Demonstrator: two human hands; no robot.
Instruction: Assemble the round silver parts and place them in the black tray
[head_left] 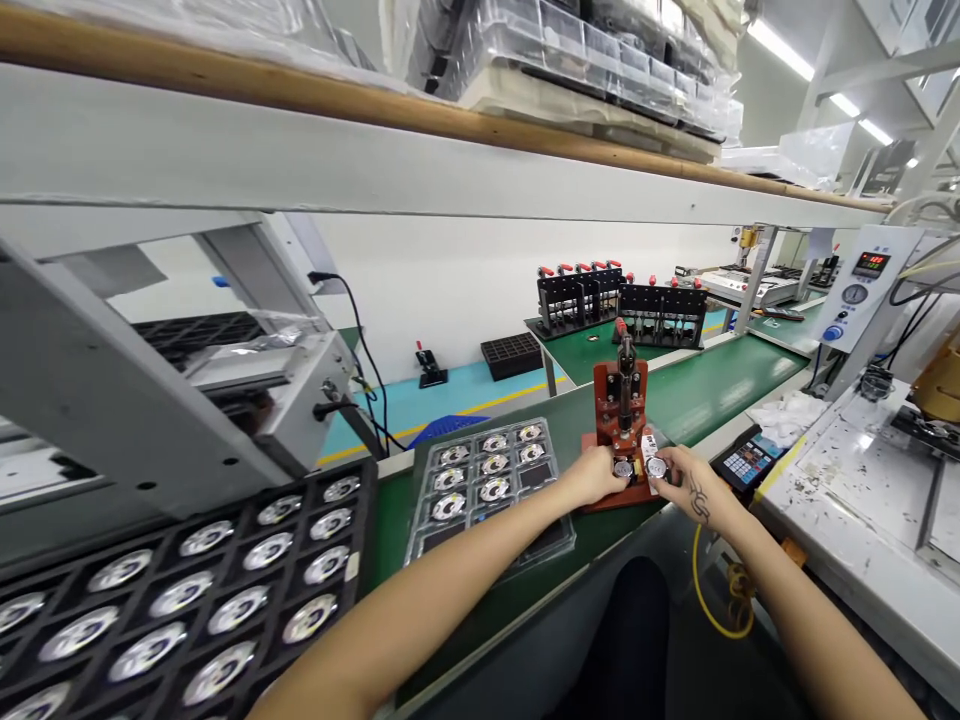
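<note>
Red and upright on the green belt [712, 385], the clamp [621, 395] stands before me; my left arm [450, 590] stretches forward, left hand [598, 474] curled at its base, though I cannot tell whether it grips anything. My right arm [802, 610] angles inward, right hand [691, 484] pinching a round, silvery disc [657, 468] with dark markings beside the clamp's base.
</note>
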